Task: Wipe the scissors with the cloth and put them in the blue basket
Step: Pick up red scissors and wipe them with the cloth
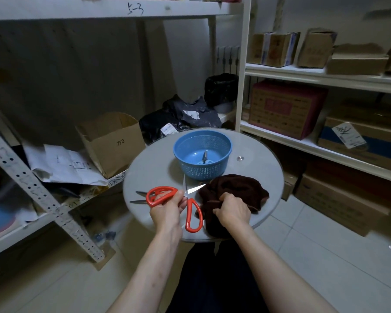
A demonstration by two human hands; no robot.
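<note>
Two hands, near edge of the one round table (149,168). Left hand (167,210) grips one loop of the red scissors (190,204). Their blades are spread, one tip toward the cloth, one toward the basket. Right hand (233,210) is clenched on the one dark brown cloth (235,186), bunched on the table's right. One blue basket (201,172) at far centre holds one small pair of scissors (204,158). Two steel blade tips (137,201) lie left of the left hand, handles hidden.
</note>
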